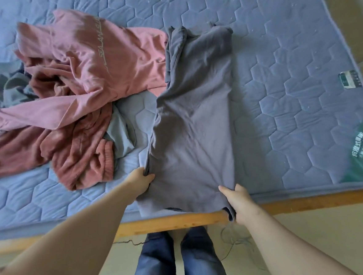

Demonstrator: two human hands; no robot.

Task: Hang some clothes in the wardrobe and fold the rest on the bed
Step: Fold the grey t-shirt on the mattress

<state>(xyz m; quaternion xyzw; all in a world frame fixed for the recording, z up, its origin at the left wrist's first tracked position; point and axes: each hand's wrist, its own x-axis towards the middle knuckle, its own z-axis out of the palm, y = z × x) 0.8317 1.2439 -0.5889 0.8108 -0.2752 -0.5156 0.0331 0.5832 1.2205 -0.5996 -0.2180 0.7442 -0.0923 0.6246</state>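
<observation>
Our left hand [141,181] and right hand [236,200] pinch the near end of the grey garment [193,118]. Its long axis runs away from us across the bed [292,83].

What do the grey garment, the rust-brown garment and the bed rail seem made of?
Flat grey garment: likely matte cotton jersey, soft fine creases. Fuzzy rust-brown garment: probably fleece, napped sheen, ribbed cuff. Orange bed rail: apparently varnished wood, slight gloss.

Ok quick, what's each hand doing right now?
Left hand: pinching the grey garment at its left edge.
Right hand: gripping its near right corner.
</observation>
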